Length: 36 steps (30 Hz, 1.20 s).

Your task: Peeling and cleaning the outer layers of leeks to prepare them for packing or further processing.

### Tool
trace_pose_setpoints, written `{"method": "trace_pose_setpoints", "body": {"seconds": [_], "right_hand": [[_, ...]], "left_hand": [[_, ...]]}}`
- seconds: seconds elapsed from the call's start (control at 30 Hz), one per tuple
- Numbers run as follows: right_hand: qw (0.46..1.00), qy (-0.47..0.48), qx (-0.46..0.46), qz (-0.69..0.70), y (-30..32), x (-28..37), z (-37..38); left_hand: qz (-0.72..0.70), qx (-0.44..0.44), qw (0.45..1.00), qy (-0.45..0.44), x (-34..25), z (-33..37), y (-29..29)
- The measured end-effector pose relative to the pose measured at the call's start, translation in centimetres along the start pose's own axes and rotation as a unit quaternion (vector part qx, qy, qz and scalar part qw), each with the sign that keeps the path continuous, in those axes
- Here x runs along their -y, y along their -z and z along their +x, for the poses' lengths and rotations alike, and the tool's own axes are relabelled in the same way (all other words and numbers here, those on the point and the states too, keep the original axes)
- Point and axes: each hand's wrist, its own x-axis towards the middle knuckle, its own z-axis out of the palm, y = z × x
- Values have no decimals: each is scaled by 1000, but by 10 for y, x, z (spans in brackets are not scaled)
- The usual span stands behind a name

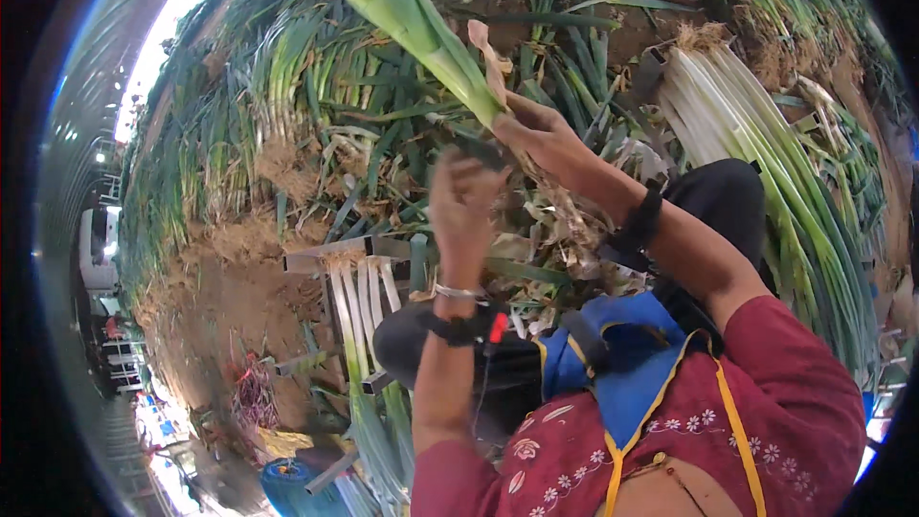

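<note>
My right hand (541, 134) pinches the green onion (412, 19) stalk running toward eleven o'clock; my blurred left hand (464, 206), grip unclear, peels at six. Pulling hard could snap the stalk
</note>
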Motion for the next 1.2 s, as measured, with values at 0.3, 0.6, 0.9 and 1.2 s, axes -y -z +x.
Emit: {"method": "trace_pose_setpoints", "body": {"seconds": [0.3,0.6,0.9,1.2], "right_hand": [[993,-64,41,85,-35,-46,-15],[980,-120,-59,148,-67,-59,-7],[987,-139,-4,85,-28,-22,-25],[976,-39,-140,161,50,55,-38]], "left_hand": [[-374,-25,927,23,-12,57,54],[-347,-120,928,67,-14,63,75],[-534,-69,843,6,-15,86,142],[-457,-225,860,-36,36,79,259]]}}
